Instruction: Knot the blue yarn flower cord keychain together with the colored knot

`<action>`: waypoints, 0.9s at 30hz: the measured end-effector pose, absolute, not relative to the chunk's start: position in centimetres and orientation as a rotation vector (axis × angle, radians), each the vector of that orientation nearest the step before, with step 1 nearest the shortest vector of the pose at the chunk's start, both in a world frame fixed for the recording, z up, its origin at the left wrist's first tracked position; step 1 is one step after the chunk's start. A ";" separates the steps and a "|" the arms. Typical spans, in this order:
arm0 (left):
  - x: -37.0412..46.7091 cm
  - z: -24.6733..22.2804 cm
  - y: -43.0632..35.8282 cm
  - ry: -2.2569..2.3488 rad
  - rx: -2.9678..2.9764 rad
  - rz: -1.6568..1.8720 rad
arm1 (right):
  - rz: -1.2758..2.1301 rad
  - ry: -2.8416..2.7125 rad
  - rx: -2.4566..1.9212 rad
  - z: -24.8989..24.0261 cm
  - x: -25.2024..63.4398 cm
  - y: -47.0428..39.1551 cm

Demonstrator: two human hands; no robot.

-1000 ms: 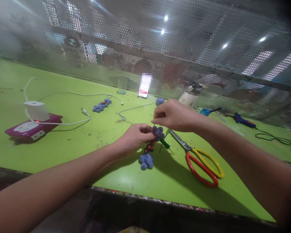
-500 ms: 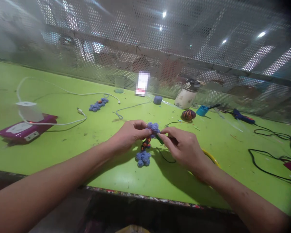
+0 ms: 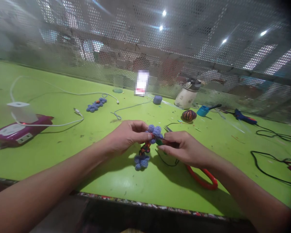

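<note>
My left hand (image 3: 133, 134) pinches a blue-purple crocheted flower piece (image 3: 155, 130) between thumb and fingers. Below it hangs a dark, orange-flecked yarn section ending in a second blue-purple flower (image 3: 141, 162), just over the green table. My right hand (image 3: 184, 147) is closed at the right of the upper flower, with something small and green at its fingertips. Dark strand or metal parts there are too small to tell apart. Under my right wrist lies a red loop handle (image 3: 203, 181). A pointed metal tip (image 3: 168, 128) shows behind my right fingers.
Around the green table (image 3: 106, 191) lie a purple power strip (image 3: 34, 131) with white cables, a flower strip (image 3: 96, 105), a multicoloured yarn ball (image 3: 189, 115), a purple yarn ball (image 3: 157, 99), a phone (image 3: 142, 83), a bottle (image 3: 187, 94), a blue container (image 3: 202, 111) and a glue gun (image 3: 244, 117).
The red loop handle now shows under my right wrist, where a yellow curve was visible before. My right hand has moved slightly lower and right. The lower flower has turned a little.
</note>
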State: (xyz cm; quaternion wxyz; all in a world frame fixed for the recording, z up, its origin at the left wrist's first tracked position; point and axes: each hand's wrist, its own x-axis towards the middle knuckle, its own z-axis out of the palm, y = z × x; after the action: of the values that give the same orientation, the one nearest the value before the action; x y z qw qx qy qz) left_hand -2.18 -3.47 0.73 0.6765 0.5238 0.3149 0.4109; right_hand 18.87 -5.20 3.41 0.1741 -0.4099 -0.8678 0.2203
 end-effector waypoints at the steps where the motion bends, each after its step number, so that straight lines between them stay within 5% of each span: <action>1: -2.2 0.9 -3.5 0.709 1.173 0.918 | 0.618 -2.467 -1.143 3.6 18.9 -5.3; 27: -2.7 1.2 -3.3 0.642 1.153 0.904 | 0.062 -2.529 -1.005 3.1 19.8 -6.2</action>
State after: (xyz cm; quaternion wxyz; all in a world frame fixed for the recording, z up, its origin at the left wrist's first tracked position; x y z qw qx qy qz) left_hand -2.74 -3.29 1.18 0.6969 0.5168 0.2877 0.4056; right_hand 19.84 -6.24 3.13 0.2080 -0.3612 -0.9087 0.0224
